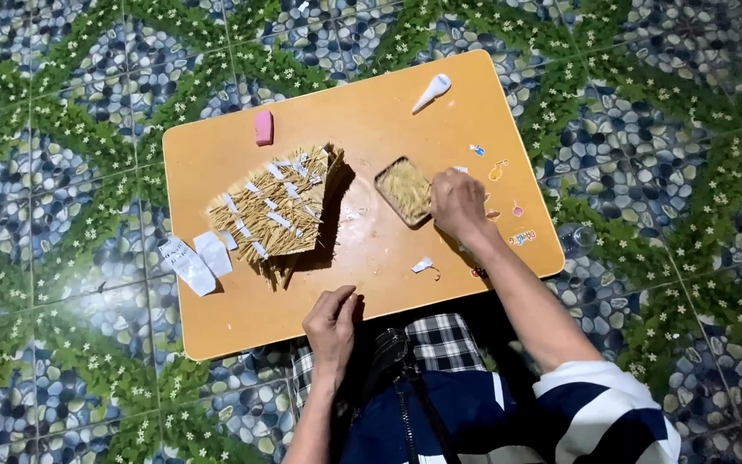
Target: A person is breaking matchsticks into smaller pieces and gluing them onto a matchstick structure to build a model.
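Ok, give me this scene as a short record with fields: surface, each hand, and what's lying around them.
surface: low orange table on a pebble-pattern floor
left hand: left hand at the table's near edge, fingers curled
right hand: right hand at the tray of thin sticks
stack: banded stick bundles piled mid-table
other: pink block, white cone, paper strips
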